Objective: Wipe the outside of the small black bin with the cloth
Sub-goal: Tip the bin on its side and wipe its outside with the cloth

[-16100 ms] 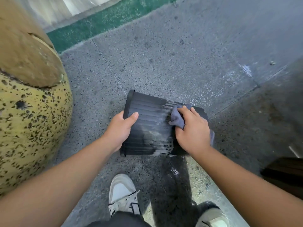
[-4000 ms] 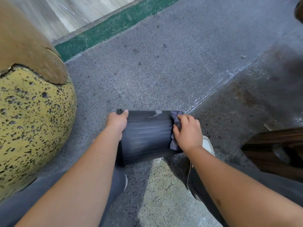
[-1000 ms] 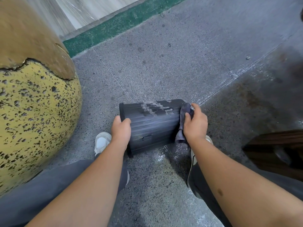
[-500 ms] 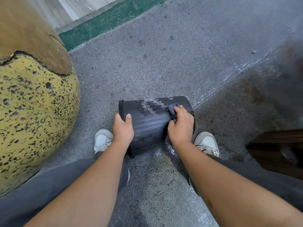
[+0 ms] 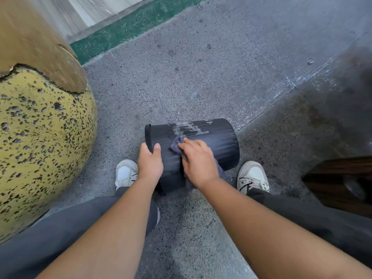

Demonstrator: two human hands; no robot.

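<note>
The small black bin (image 5: 217, 137) lies on its side on the grey floor, rim to the left and base to the right. A pale dusty smear marks its upper side. My left hand (image 5: 150, 163) grips the rim end, thumb over the ribbed wall. My right hand (image 5: 198, 162) presses a grey-blue cloth (image 5: 176, 144) flat against the middle of the bin wall, fingers stretched toward the smear. Part of the cloth hangs out below my palm.
A big yellow pitted round object (image 5: 40, 137) with a brown top stands close on the left. A dark wooden piece (image 5: 340, 180) sits at the right. My two shoes (image 5: 125, 173) (image 5: 251, 176) flank the bin. Open speckled floor (image 5: 201, 67) lies beyond, with a green strip (image 5: 130, 27).
My right hand has slid the cloth leftward along the bin, from its base end to the middle, next to my left hand. The bin and my left hand stayed in place.
</note>
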